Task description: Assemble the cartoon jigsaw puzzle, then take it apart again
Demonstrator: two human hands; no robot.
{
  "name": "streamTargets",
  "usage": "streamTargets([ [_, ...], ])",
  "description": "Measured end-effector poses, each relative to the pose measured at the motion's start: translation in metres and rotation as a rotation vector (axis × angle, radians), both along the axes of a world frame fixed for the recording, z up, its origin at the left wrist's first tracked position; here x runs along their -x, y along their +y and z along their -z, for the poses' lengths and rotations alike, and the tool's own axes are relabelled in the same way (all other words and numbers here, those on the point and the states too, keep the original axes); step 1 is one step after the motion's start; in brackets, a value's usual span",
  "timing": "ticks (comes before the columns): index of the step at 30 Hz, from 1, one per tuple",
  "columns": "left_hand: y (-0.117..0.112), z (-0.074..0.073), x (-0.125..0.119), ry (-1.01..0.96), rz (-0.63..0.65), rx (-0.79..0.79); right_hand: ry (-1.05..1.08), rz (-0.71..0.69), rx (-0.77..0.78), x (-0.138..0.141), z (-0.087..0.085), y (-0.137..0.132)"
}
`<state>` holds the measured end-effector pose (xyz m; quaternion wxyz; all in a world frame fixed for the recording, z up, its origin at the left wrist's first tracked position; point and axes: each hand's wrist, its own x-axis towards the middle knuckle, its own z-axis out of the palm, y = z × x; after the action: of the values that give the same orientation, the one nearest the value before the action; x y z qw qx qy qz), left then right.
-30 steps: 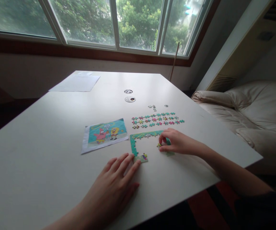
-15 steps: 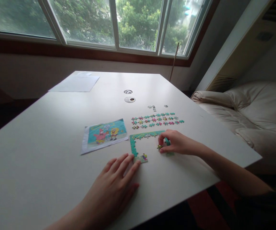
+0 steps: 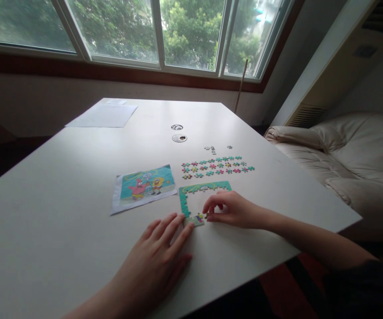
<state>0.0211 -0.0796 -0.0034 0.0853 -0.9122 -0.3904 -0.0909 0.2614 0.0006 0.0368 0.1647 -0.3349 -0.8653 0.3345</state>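
My left hand (image 3: 161,250) lies open on the table, its fingertips touching the lower left corner of a partly joined jigsaw border (image 3: 184,204). Between the thumb and fingers of my right hand (image 3: 226,208) is a small jigsaw piece (image 3: 206,215), mostly covered by the fingertips. That piece is just right of the joined bottom-edge pieces (image 3: 194,220), which show a purple and yellow pattern. The border's green top strip (image 3: 205,186) runs above; my right hand hides much of its right side.
Several loose jigsaw pieces (image 3: 212,166) lie in rows beyond the border, with a few greyish ones (image 3: 213,149) farther back. A printed cartoon picture (image 3: 148,186) is at left. Two round discs (image 3: 179,138) and white paper (image 3: 101,116) lie farther off on the white table (image 3: 61,212).
My right hand has moved left and slightly nearer with the jigsaw piece, from the border's right side to the bottom-edge pieces. My left hand stays in place.
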Motion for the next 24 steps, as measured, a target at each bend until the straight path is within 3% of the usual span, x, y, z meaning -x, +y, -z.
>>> streamTargets([
  [13,0.001,0.0,0.0,-0.006,0.002,-0.006,-0.023,-0.007,-0.223,0.006,0.014,-0.003],
  [24,0.0,0.0,-0.001,0.007,-0.001,-0.001,-0.002,-0.029,-0.322,-0.001,0.007,-0.003],
])
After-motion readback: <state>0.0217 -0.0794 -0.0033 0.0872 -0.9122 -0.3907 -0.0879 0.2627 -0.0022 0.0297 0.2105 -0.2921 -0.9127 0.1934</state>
